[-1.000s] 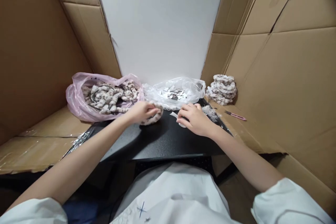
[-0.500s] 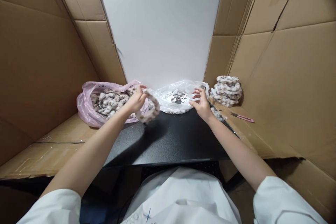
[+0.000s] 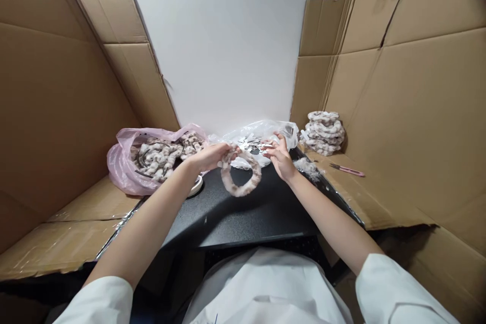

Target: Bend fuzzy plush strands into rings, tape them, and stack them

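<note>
Cardboard panels (image 3: 410,126) rise at the left and right, with a pale wall (image 3: 228,50) between them at the back. The black table (image 3: 231,225) lies between the cardboard sides; its near edge runs crosswise in front of the person's white clothing (image 3: 266,278). At the back left of the table, a pink bag (image 3: 123,169) lies open around fluffy, mottled pieces (image 3: 159,157). Beside it, toward the right, a clear bag (image 3: 286,129) lies open. A stack of fluffy rings (image 3: 324,134) stands on the cardboard at the right.

The left hand (image 3: 218,156) pinches the upper left of a fluffy ring (image 3: 237,190) between thumb and fingers. The right hand (image 3: 279,156) is at the clear bag, its fingers spread and slightly curled; whether they hold anything, I cannot tell.

The ring hangs in front of the clear bag, over the middle of the table, with its round opening facing the person. It is nearly round, so no long axis stands out. Bare tabletop lies between its lower rim and the near table edge, with more toward the right forearm; the left forearm bounds the other side.

Grey fluff (image 3: 307,167) lies by the table's right edge, pink snips (image 3: 351,170) on the cardboard beyond. A white roll (image 3: 196,186) sits beside the left forearm. Small pale pieces (image 3: 250,142) fill the clear bag's mouth.
</note>
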